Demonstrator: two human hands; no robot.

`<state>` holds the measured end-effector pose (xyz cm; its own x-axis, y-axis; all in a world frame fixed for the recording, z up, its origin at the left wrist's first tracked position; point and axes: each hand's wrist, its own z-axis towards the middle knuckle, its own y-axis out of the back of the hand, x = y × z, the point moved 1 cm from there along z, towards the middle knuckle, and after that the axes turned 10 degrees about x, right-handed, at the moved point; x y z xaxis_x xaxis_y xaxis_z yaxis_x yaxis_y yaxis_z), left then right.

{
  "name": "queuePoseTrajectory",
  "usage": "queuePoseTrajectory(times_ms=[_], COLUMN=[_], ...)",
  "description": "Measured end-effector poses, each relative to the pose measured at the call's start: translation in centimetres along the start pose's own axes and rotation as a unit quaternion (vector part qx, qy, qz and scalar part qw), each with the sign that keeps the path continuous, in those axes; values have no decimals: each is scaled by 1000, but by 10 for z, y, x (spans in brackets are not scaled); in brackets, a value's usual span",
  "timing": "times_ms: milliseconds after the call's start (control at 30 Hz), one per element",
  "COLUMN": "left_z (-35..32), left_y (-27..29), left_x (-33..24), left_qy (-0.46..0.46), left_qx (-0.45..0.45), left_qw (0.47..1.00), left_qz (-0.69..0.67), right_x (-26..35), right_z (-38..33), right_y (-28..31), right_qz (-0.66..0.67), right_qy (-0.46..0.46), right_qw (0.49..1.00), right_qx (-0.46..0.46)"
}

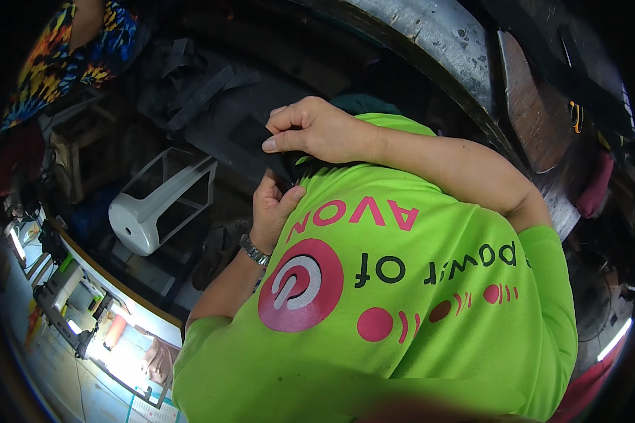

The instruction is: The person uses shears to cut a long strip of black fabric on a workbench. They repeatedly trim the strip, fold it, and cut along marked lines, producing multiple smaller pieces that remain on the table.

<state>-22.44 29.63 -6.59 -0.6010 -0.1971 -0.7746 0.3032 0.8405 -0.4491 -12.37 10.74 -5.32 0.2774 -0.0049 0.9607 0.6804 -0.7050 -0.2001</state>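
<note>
My left hand point(269, 215), with a metal watch point(254, 249) on its wrist, is beside the front of my green shirt point(416, 296). Its thumb and fingers close around the edge of a black piece of material point(286, 169), mostly lost in shadow. Just above, my right hand point(319, 132) reaches across from the right with curled fingers. Its thumb and index finger are pinched together, and anything between them is too small or dark to make out. Dark grey strips of material point(201, 95) lie in a heap beyond the hands.
A white stool point(142, 224) lies tipped over at left. A worn metal surface point(437, 42) curves along the upper right, near an orange-handled tool point(577, 117). Bright lamplight falls on a sewing machine point(63, 289) at lower left. Another person's colourful clothing point(56, 63) shows at upper left.
</note>
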Motion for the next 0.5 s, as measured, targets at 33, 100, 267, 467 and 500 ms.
queuePoseTrajectory(times_ms=[33,100,267,467,500], left_z=[1,1,-4,10,10], left_y=[1,3,1,7,8], left_x=[0,-1,-4,-13,-14], left_qy=[5,5,5,-45,-43], left_qx=[10,27,24,-6,-36], left_qw=[1000,1000,996,996,991], left_qz=[3,-14,-81,77,118], right_x=[0,0,-2,-4,-4], right_z=[0,-3,-4,0,1], right_y=[-3,-6,-11,-9,-7], right_qz=[-2,29,54,-13,-6], right_qy=[-1,-1,5,47,8], right_qw=[999,999,996,998,1000], right_qx=[-32,-37,-64,-37,-22])
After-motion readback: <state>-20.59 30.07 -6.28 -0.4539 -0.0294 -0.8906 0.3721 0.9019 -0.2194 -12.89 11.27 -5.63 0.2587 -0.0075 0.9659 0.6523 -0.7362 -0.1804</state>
